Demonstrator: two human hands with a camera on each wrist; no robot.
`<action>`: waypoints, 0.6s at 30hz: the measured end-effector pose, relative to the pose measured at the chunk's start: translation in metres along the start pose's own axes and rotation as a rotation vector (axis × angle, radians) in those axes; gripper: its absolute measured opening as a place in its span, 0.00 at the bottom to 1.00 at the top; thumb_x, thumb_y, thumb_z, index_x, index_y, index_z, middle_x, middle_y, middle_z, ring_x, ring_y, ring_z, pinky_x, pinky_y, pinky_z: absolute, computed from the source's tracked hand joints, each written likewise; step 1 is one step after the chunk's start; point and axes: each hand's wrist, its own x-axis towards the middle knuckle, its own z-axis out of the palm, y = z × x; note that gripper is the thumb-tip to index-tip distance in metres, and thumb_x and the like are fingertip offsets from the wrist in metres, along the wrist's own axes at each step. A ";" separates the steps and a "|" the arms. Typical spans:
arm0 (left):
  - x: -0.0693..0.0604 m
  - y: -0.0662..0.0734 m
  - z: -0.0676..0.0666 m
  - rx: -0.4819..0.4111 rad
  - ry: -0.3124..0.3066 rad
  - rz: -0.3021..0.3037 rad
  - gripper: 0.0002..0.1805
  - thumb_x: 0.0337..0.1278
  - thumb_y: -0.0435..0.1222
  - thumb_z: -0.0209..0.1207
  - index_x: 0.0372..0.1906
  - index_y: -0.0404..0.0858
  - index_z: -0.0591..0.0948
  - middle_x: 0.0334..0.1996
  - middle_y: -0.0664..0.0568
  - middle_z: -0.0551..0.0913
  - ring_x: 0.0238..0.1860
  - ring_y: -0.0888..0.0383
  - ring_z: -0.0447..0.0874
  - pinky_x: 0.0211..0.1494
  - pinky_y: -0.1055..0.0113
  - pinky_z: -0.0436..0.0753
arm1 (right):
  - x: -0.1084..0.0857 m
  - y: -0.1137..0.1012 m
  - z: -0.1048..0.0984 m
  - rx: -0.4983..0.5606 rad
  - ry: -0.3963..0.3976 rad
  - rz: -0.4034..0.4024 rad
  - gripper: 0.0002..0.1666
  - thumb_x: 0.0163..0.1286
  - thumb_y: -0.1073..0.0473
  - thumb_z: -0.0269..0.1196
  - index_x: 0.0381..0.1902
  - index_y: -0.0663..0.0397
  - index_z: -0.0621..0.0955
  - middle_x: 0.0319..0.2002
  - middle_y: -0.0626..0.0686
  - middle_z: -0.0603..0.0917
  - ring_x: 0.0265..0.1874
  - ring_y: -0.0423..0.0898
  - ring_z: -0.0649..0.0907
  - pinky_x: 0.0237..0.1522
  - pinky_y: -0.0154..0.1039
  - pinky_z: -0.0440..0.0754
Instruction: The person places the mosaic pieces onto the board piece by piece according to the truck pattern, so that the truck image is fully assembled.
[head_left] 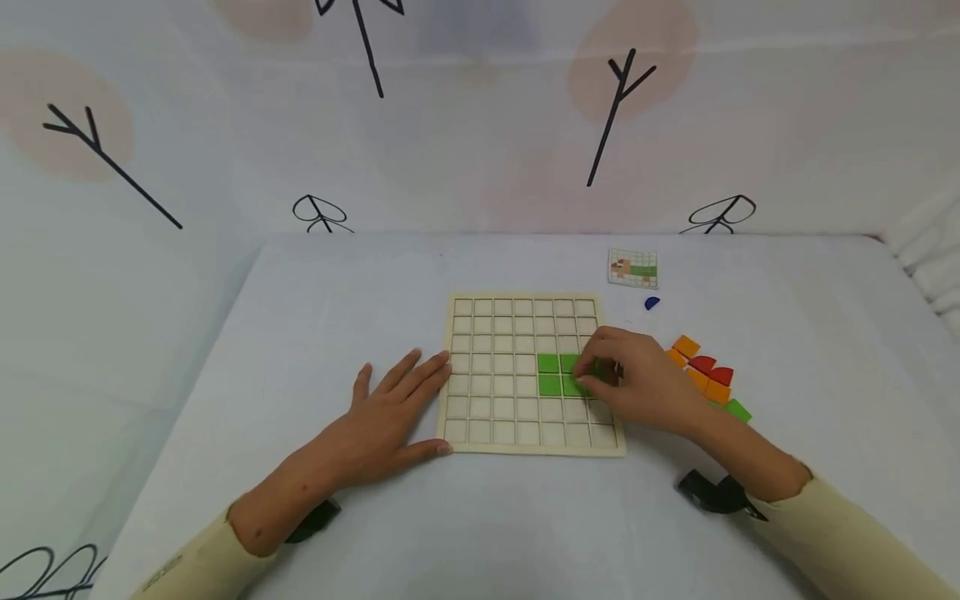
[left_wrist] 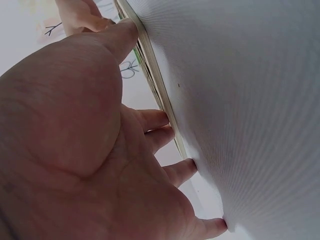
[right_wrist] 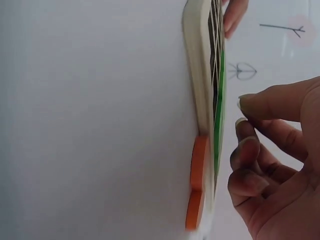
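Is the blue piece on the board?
No, the blue piece lies on the table, off the board, near the picture card.

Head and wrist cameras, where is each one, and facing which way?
Head: on the head, facing forward and down at the board; left hand, right hand and sleeves show.
Left wrist: on that wrist, facing its palm and the board.
Right wrist: on that wrist, facing its fingers, the board and orange pieces.
Shared: both wrist views catch the board and the opposite hand.

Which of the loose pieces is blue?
The little half-round one, lying by itself near the picture card. The other loose pieces I can see, bunched beside the right hand, are orange, red or green.
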 end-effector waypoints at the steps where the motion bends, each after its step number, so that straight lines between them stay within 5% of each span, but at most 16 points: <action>1: 0.000 0.000 0.000 0.000 0.003 0.003 0.54 0.69 0.67 0.59 0.88 0.49 0.51 0.88 0.61 0.44 0.87 0.47 0.40 0.73 0.19 0.48 | -0.004 0.000 -0.004 -0.003 0.012 0.002 0.11 0.65 0.68 0.74 0.35 0.44 0.88 0.36 0.40 0.82 0.29 0.39 0.77 0.30 0.33 0.77; 11: 0.000 -0.002 0.001 -0.001 0.004 0.006 0.54 0.69 0.68 0.58 0.88 0.49 0.50 0.88 0.61 0.44 0.87 0.48 0.40 0.73 0.19 0.48 | -0.046 0.025 -0.039 -0.117 0.124 0.027 0.18 0.60 0.73 0.75 0.39 0.43 0.87 0.37 0.38 0.83 0.31 0.35 0.77 0.31 0.28 0.74; 18: -0.002 -0.002 0.001 -0.008 0.004 0.010 0.53 0.70 0.67 0.58 0.88 0.49 0.50 0.88 0.61 0.44 0.87 0.48 0.39 0.73 0.19 0.48 | -0.072 0.045 -0.057 -0.172 0.107 0.042 0.22 0.56 0.72 0.79 0.43 0.43 0.88 0.38 0.35 0.82 0.31 0.32 0.76 0.31 0.27 0.73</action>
